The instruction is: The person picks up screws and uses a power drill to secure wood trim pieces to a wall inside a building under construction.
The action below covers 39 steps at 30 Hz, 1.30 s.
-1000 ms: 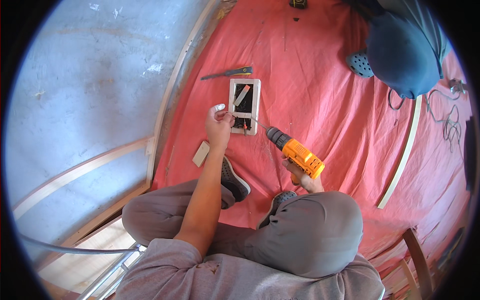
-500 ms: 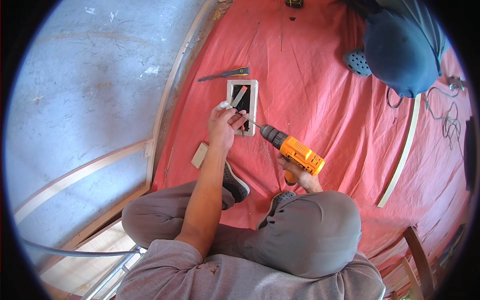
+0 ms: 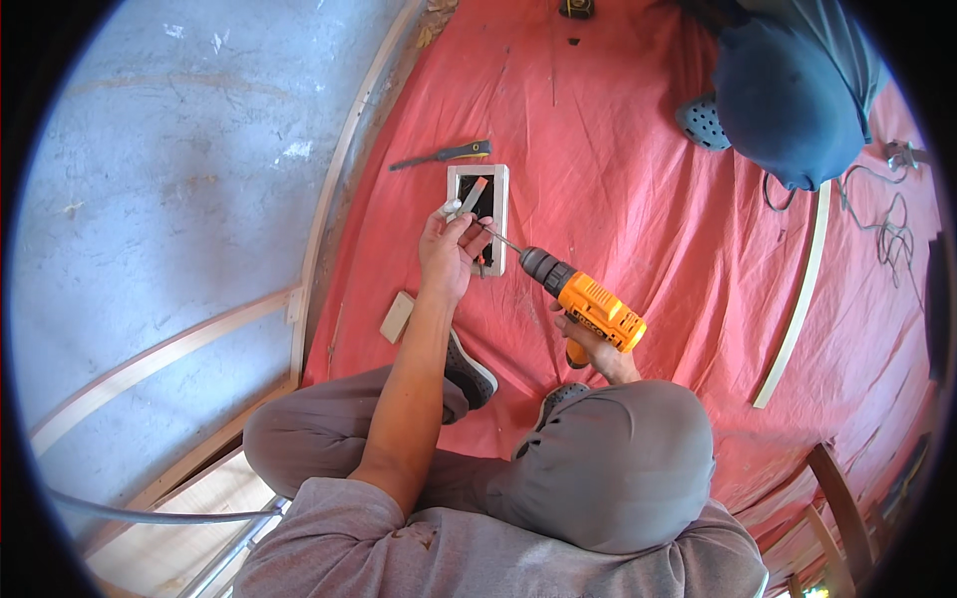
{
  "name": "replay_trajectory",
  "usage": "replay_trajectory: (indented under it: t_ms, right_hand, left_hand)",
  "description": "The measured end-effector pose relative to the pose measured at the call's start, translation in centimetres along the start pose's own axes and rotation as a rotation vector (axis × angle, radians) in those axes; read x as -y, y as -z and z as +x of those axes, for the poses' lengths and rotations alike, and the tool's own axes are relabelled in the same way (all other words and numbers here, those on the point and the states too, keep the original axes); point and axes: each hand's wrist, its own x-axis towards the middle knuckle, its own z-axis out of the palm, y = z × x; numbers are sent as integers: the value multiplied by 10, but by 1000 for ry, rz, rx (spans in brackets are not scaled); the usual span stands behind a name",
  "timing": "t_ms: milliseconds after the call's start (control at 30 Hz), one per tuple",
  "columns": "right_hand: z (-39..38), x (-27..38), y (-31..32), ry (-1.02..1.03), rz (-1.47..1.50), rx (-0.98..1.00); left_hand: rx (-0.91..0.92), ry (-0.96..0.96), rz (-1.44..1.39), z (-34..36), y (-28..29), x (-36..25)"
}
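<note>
In my right hand (image 3: 601,356) is the grip of an orange and black cordless drill (image 3: 601,302), tilted with its chuck toward the upper left. A long thin bit (image 3: 506,242) runs from the chuck to the fingertips of my left hand (image 3: 448,257). Those fingers are pinched around the bit's tip; whether a small screw is there too cannot be made out. Just beyond them lies a shallow pale-rimmed box (image 3: 501,204) with a dark inside. It holds a flat light strip with an orange end (image 3: 477,191) and other small items, partly covered by my fingers.
A handsaw with a grey and yellow handle (image 3: 464,150) lies past the box. Near my left forearm is a small wood block (image 3: 397,317). A tape measure (image 3: 576,9), a long wood strip (image 3: 796,329), a cable (image 3: 894,239) and a crouching person in blue (image 3: 793,100) share the red sheet (image 3: 618,179).
The view has shifted slightly. My left fingers stay at the bit's tip and my right hand keeps its hold on the drill, both nearly still.
</note>
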Motion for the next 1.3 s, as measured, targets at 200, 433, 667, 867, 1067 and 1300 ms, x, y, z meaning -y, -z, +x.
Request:
replay_trajectory:
  t_ms: [200,433,667,867,1067,1300]
  right_hand:
    - [0,-2,-4,29,26,-71]
    - [6,30,-25,164,118,-160]
    - [15,87,-35,336,216,-216]
    - [17,156,-46,500,-164,-364]
    - [26,209,-80,493,-211,-335]
    - [38,260,-145,265,-343,-116]
  left_hand:
    - [66,20,-24,2,-17,4]
    - [186,-16,-137,20,-43,-1]
    - [319,-27,-302,46,-126,-26]
    - [703,269,-107,118,-188,-70]
    - [883,353,180,160,-184,-161]
    - [675,448,53,136,-56,-234]
